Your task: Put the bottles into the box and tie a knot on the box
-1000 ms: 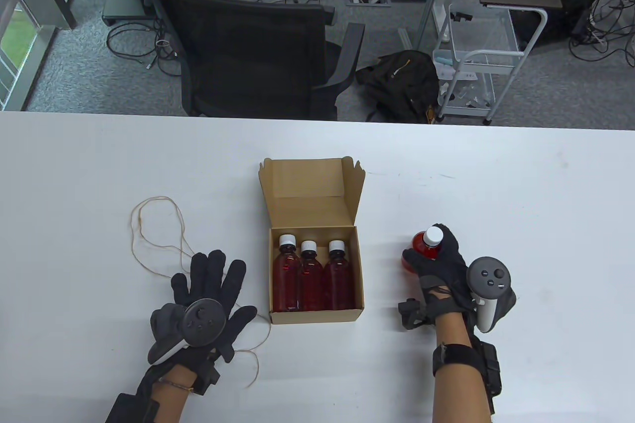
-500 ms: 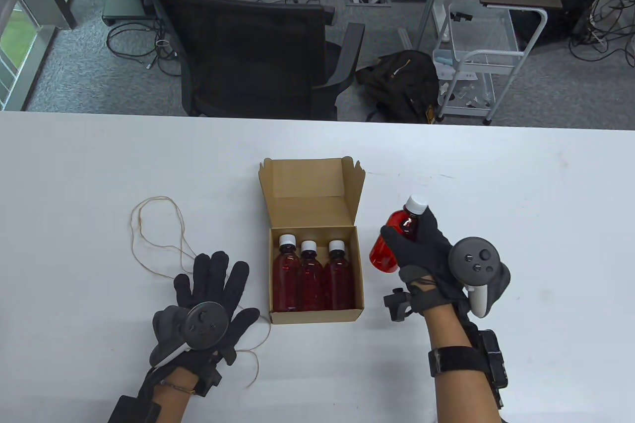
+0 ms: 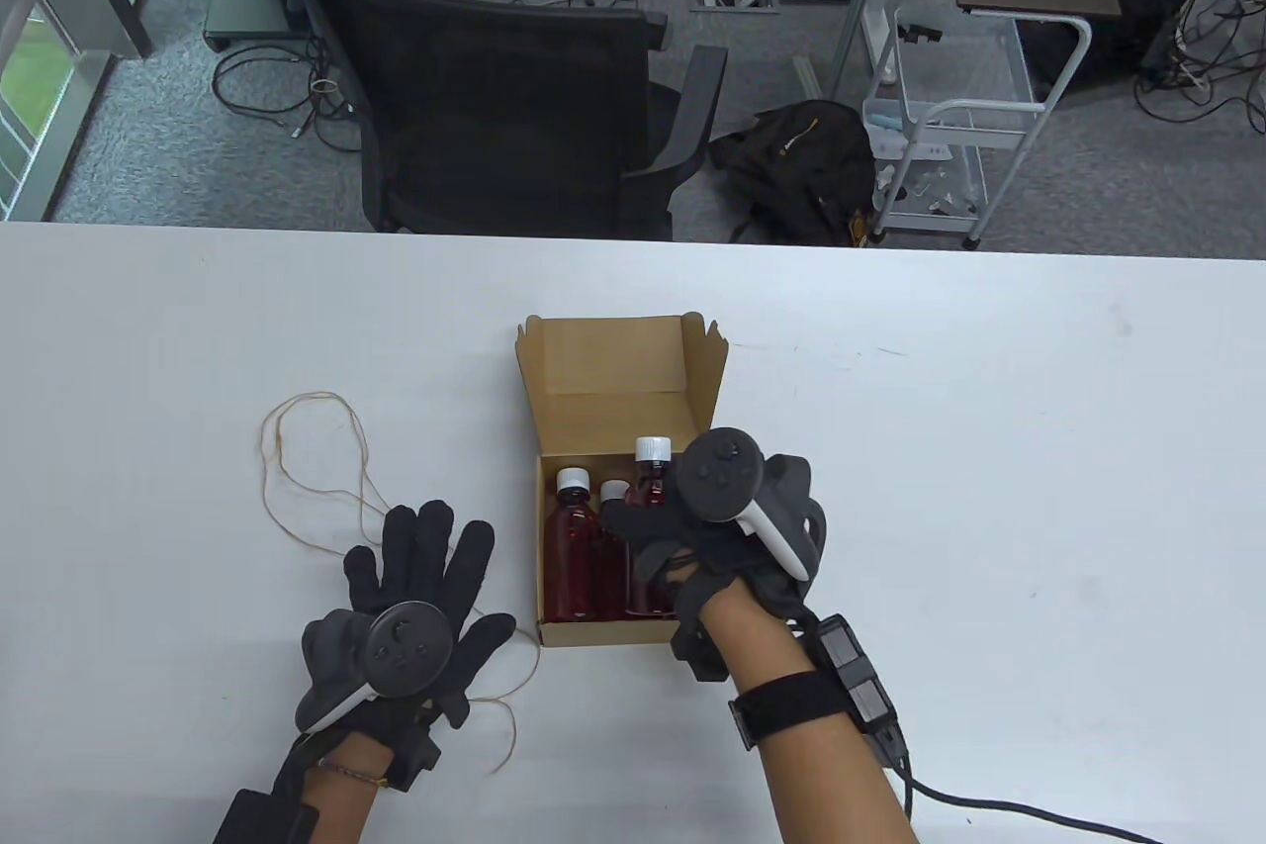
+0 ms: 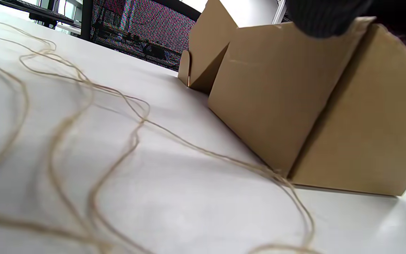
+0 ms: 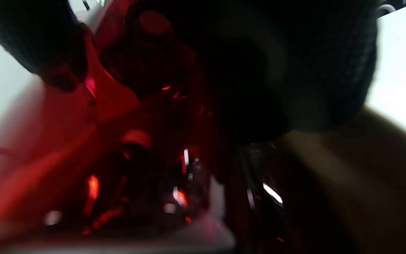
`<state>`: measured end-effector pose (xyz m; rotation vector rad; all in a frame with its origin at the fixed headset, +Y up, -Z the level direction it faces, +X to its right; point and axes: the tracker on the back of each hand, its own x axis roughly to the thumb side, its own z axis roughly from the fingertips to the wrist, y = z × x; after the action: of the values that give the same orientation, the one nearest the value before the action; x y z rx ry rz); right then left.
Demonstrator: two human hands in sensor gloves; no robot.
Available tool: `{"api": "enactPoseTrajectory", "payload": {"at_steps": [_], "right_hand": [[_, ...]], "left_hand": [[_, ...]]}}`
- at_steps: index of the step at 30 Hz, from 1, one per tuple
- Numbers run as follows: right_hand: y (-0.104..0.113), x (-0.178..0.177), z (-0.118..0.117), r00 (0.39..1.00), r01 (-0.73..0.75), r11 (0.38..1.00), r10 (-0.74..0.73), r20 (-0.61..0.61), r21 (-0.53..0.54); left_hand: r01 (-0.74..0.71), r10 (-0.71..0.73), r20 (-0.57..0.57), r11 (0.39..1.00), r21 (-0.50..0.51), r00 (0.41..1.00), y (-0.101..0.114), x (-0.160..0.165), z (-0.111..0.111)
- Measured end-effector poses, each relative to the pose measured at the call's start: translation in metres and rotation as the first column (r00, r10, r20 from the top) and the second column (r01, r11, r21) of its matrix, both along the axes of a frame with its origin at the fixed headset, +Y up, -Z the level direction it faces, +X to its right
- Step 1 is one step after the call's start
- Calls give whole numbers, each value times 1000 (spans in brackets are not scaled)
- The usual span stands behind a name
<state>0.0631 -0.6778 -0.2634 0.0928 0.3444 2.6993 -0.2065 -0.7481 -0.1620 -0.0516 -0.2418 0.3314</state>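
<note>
Holding a red bottle [image 3: 651,498] over the open cardboard box [image 3: 623,631], your right hand [image 3: 707,527] has its fingers [image 3: 625,521] curled round the bottle's body, with the white cap pointing toward the box's raised lid. Two more red bottles [image 3: 572,547] with white caps stand side by side in the left and middle of the box; the rest of the box is hidden under your hand. The right wrist view is a dark red blur and shows nothing clearly. Your left hand [image 3: 410,602] lies flat on the white surface [image 3: 989,448] just left of the box, fingers spread wide and straight, holding nothing. The thin twine [image 3: 316,458] loops loosely across the surface beyond and beneath that hand, one strand running to the box's near left corner.
</note>
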Motion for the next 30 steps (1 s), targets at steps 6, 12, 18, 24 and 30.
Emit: {"api": "enactPoseTrajectory", "payload": {"at_steps": [6,12,18,24,30], "right_hand": [[-9,-13,-4,993,-114,994,114,11,0],[-7,-12,0,986,-166,986,165,35,7],[13,20,14,998,-24,990,16,58,136],[0,74,39,980,155,946,-183,72,286],[-42,105,53,910,395,845,-414,-25,360]], "left_hand": [[1,-1,5,1000,-2,1000,0,1,0],[0,0,1,1000,-2,1000,0,0,0],[-4,4,-6,1000,4,1000,-1,-2,0],[-29,29,-11,1000,6,1000,-2,-2,-1],[-45,44,-21,999,-4,999,-4,-4,-3]]}}
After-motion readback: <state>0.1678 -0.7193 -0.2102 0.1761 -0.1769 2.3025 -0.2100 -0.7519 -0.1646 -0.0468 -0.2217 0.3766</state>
